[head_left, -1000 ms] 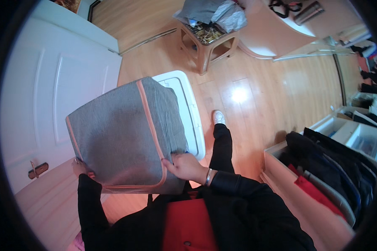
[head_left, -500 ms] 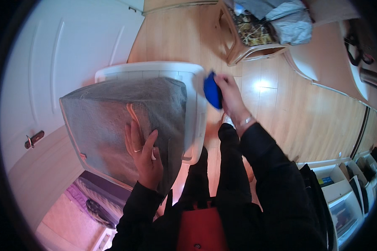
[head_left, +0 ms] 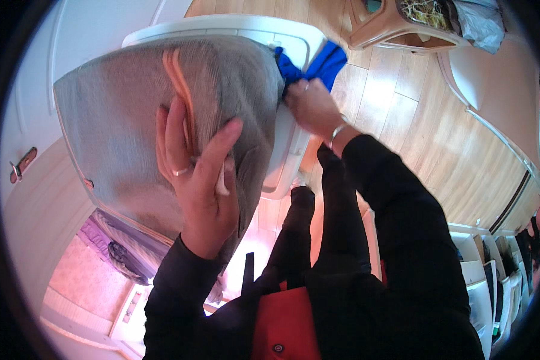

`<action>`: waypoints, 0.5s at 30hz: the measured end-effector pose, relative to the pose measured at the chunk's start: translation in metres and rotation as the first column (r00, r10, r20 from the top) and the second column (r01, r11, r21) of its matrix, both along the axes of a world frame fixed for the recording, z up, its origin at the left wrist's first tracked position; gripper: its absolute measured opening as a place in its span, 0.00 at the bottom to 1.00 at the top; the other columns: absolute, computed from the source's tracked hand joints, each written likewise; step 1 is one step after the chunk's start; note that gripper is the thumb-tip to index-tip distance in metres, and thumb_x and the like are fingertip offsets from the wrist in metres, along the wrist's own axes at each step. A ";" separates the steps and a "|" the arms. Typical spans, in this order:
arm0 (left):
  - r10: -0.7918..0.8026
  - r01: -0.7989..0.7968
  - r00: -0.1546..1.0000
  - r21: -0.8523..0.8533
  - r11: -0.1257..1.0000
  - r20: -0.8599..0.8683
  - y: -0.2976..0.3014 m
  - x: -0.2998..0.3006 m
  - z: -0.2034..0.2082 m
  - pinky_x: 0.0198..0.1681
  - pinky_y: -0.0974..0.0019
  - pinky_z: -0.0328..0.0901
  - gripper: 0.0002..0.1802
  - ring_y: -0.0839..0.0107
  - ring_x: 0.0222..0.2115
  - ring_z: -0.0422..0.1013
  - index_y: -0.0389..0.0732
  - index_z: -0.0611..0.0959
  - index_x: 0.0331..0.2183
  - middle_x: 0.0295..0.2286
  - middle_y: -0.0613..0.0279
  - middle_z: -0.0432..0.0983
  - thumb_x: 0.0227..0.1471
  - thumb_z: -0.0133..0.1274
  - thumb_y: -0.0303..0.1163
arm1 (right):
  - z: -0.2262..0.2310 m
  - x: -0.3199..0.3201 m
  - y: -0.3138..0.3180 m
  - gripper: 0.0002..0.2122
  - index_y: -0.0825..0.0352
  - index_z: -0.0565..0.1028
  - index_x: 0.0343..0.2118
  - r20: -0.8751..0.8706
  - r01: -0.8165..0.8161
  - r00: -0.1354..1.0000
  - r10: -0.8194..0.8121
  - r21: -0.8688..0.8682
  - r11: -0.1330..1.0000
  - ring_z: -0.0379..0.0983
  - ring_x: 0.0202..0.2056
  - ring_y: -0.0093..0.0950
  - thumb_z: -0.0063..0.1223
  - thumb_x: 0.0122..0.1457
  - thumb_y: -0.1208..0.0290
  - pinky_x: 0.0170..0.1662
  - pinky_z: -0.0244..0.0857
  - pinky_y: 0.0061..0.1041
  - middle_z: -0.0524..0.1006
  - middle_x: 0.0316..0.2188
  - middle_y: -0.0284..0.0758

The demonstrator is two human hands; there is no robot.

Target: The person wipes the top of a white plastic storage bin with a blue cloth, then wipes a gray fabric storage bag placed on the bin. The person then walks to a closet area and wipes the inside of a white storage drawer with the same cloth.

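Note:
A large grey fabric storage bag [head_left: 120,114] with orange trim lies on top of a white plastic bin [head_left: 222,23]. Spread across the bag's side, beside the orange strip [head_left: 179,75], my left hand [head_left: 204,180] has its fingers stretched out and a ring on one. A small whitish bit shows by its palm, too hidden to name. My right hand [head_left: 312,105] is closed on a bright blue cloth [head_left: 330,59] at the bag's right corner. Part of the cloth bunches against the bag, and the rest sticks out past the hand over the bin's rim.
At the top right stands a beige stool [head_left: 390,24] with a grey plastic bag [head_left: 480,27] on it. A white door with a metal handle [head_left: 24,165] is at the left. White storage bins [head_left: 477,282] line the lower right. Wood-look floor [head_left: 414,126] lies right of my legs.
My right hand has brought the blue cloth left, from beside the bin to the bag's corner, and the cloth is more spread out. The bag appears larger and higher in view.

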State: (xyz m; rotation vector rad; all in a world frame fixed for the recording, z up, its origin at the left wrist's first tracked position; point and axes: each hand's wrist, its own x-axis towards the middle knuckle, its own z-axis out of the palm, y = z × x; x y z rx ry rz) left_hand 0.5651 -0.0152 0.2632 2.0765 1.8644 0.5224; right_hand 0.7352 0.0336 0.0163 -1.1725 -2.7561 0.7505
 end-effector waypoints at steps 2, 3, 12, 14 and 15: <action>-0.023 0.023 1.000 0.058 0.998 0.006 0.001 -0.003 -0.005 0.67 0.42 0.41 0.28 0.38 0.65 0.51 0.57 0.83 0.51 0.65 0.45 0.57 0.51 0.51 0.21 | -0.002 -0.009 -0.059 0.04 0.56 0.78 0.28 -0.077 -0.007 0.997 0.010 0.034 0.999 0.68 0.40 0.28 0.52 0.55 0.66 0.43 0.57 0.33 0.71 0.31 0.27; -0.043 0.043 0.999 0.094 0.995 0.003 0.001 -0.004 -0.008 0.67 0.42 0.41 0.28 0.39 0.65 0.52 0.58 0.82 0.52 0.64 0.47 0.58 0.51 0.52 0.22 | -0.003 -0.013 -0.089 0.04 0.56 0.78 0.28 -0.065 -0.044 0.997 0.044 -0.005 0.999 0.68 0.40 0.28 0.53 0.54 0.66 0.43 0.58 0.33 0.71 0.31 0.27; -0.285 0.259 0.958 0.353 0.899 0.021 0.013 -0.027 -0.033 0.66 0.55 0.52 0.18 0.54 0.64 0.59 0.50 0.81 0.54 0.60 0.52 0.67 0.69 0.42 0.37 | 0.005 -0.078 -0.305 0.15 0.59 0.78 0.45 -0.209 0.236 0.947 -0.245 -0.068 0.969 0.68 0.46 0.29 0.53 0.53 0.70 0.46 0.59 0.34 0.74 0.40 0.28; -0.315 0.285 0.949 0.373 0.883 0.019 0.013 -0.028 -0.032 0.66 0.57 0.52 0.19 0.55 0.63 0.59 0.51 0.81 0.55 0.59 0.54 0.69 0.69 0.41 0.40 | -0.004 -0.071 -0.297 0.13 0.58 0.79 0.44 -0.199 0.212 0.954 -0.224 -0.082 0.974 0.69 0.46 0.29 0.53 0.54 0.69 0.45 0.60 0.35 0.73 0.39 0.28; -0.309 0.278 0.951 0.371 0.886 0.026 0.014 -0.028 -0.031 0.66 0.58 0.51 0.20 0.55 0.63 0.60 0.50 0.80 0.55 0.59 0.55 0.69 0.70 0.40 0.41 | -0.010 -0.063 -0.279 0.12 0.56 0.79 0.41 -0.164 0.177 0.968 -0.192 -0.101 0.979 0.69 0.45 0.29 0.53 0.54 0.68 0.44 0.60 0.36 0.73 0.37 0.28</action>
